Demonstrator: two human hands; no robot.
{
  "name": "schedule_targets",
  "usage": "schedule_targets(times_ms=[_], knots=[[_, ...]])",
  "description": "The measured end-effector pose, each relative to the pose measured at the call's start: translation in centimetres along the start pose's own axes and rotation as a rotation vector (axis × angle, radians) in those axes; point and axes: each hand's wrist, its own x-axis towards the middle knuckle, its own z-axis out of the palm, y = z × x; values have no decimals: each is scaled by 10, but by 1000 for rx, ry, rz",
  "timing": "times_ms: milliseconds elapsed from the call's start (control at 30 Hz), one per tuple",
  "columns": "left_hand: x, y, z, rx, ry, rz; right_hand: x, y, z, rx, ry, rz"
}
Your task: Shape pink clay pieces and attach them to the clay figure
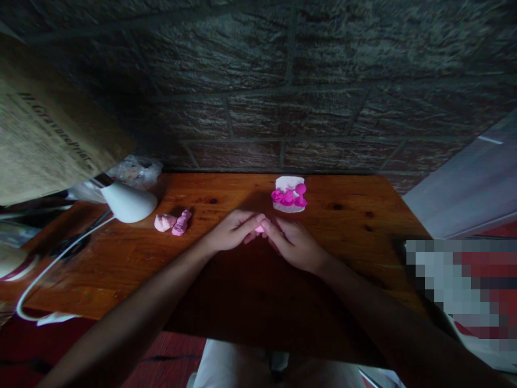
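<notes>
Over the middle of the wooden table, my left hand (232, 231) and my right hand (297, 241) meet, fingers closed around a small piece of pink modelling clay (262, 227). Both thumbs press on it from above, and the fingers hide most of it. Beyond my right hand, bright magenta shaped clay pieces (288, 198) sit on a white pad (290, 182). To the left of my left hand lie a pale pink clay lump (163, 222) and a darker pink clay lump (182, 222), side by side.
A lamp with a white base (131, 205) and a printed paper shade (48, 124) stands at the left, its white cord (44, 274) crossing the wooden table (226, 188). Crumpled clear plastic (135, 171) lies behind it. A dark stone-patterned wall (258, 116) rises at the back.
</notes>
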Motion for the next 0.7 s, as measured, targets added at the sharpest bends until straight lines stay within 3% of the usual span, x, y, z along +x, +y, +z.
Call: schedule_targets(times_ms=[700], knots=[[0, 3, 1, -7, 22, 1, 0, -1, 0, 10, 35, -22]])
